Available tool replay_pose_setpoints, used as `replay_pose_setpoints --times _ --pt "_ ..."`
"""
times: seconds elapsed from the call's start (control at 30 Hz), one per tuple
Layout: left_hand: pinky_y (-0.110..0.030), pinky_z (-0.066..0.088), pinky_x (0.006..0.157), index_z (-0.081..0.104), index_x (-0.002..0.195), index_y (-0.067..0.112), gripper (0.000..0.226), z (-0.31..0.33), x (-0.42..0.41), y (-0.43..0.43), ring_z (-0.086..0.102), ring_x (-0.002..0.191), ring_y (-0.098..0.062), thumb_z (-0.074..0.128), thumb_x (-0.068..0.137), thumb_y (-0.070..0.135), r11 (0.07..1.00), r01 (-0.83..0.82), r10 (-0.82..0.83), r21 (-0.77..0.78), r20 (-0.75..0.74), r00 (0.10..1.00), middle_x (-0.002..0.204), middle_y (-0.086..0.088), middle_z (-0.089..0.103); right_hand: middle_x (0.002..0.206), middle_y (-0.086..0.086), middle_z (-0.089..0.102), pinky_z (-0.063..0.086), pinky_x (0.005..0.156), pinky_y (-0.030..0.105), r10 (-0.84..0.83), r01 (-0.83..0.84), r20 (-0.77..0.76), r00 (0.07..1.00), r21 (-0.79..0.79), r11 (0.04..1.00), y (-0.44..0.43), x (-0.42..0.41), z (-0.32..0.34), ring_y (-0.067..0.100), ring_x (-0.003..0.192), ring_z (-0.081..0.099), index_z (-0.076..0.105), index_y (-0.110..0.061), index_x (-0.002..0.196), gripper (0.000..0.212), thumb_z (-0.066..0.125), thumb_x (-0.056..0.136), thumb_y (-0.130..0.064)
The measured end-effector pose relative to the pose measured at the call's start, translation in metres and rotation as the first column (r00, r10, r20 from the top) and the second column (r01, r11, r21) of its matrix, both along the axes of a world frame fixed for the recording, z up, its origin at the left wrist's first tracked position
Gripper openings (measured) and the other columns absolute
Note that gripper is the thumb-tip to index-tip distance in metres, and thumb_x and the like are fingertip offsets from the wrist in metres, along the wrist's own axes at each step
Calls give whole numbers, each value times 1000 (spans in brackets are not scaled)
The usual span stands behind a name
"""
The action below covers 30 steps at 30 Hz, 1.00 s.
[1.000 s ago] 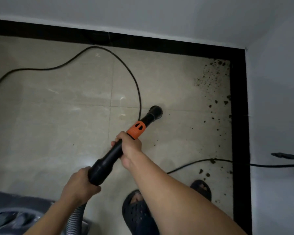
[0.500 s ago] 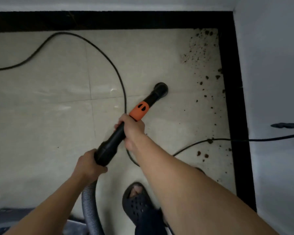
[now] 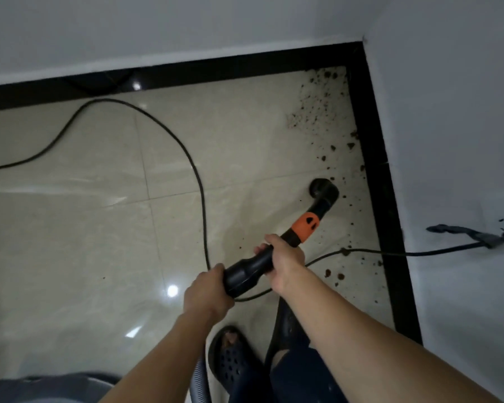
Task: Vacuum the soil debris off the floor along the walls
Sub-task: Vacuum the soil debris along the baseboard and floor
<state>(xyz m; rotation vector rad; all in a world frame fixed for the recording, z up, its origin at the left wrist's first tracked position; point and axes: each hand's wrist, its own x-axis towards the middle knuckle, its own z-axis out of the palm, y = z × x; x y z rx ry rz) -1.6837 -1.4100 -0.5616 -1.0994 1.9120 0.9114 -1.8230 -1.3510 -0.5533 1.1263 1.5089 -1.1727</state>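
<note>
Down by the corner, both my hands grip the black vacuum wand (image 3: 252, 268): my left hand (image 3: 207, 289) curls round its thick rear end, my right hand (image 3: 285, 263) wraps it just behind the orange collar (image 3: 304, 228). Its round nozzle (image 3: 323, 191) is down at the tiled floor (image 3: 85, 228) near the right-hand black baseboard (image 3: 373, 158), among scattered soil debris (image 3: 317, 109) that thickens toward the corner. A black power cord (image 3: 198, 181) loops across the tiles.

My black perforated rubber clog (image 3: 233, 362) sits low in view, my torn dark blue jeans (image 3: 297, 373) just right of it. A thin black cable (image 3: 205, 228) crosses the glossy black skirting board (image 3: 374, 170), near a grey strip (image 3: 483, 237).
</note>
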Motion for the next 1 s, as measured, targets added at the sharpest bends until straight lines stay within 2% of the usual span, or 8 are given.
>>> replay_pose_setpoints --times 0.13,0.33,0.43,0.57,0.63,0.73,0.87,1.0 --pt "-29 48 69 52 102 23 37 30 -46 -4 62 87 -20 72 70 24 1000 -13 13 28 -13 1000 99 1 64 74 10 63 59 78 37 56 -56 -71 996 7 998 -4 -47 25 23 66 65 59 -6 95 11 65 86 -3" --pt "-26 44 65 51 96 23 38 81 -96 -6 58 82 -18 75 66 25 994 -39 44 104 -50 998 93 2 62 68 9 61 56 62 32 143 -150 -194 971 -18 989 -15 -100 79 21 57 60 57 -7 93 15 61 81 1" --pt "-29 49 70 56 102 20 44 98 -107 -19 59 86 -20 79 66 27 989 -13 18 148 -30 999 95 0 63 65 9 59 56 64 34 156 -165 -241 958 -18 986 -11 -113 99 20 54 58 55 -5 91 14 60 80 3" --pt "-25 48 76 54 94 23 31 120 -107 -48 58 97 -21 77 74 26 992 0 -2 128 13 1000 102 -5 61 66 8 61 55 62 33 207 -216 -260 943 -6 976 -3 -118 120 19 56 60 55 -6 93 17 60 79 2" --pt "-25 46 73 58 89 20 20 129 -111 -67 61 94 -23 74 80 27 994 -84 84 65 -1 996 99 -7 62 64 8 61 54 60 32 253 -260 -277 927 10 965 0 -117 128 19 55 60 54 -9 89 16 60 79 2" --pt "-32 49 67 63 77 12 14 148 -137 -97 64 77 -28 67 87 21 907 -408 418 105 -112 901 84 -14 68 66 9 59 52 57 31 315 -330 -341 886 15 944 -2 -111 137 21 54 59 50 -10 85 14 59 80 0" --pt "-27 44 62 62 78 11 24 177 -204 -130 56 66 -19 57 95 27 789 -573 610 223 -169 774 79 -9 65 71 7 59 43 49 23 519 -530 -422 744 102 842 -5 -101 151 17 55 58 49 -15 87 17 62 82 -7" --pt "-39 49 88 64 106 10 38 186 -271 -154 63 94 -22 46 99 43 751 -527 624 397 -168 763 100 -7 69 71 -2 53 37 48 16 692 -707 -484 536 190 681 -18 -88 157 10 55 51 43 -19 90 21 62 86 -10"
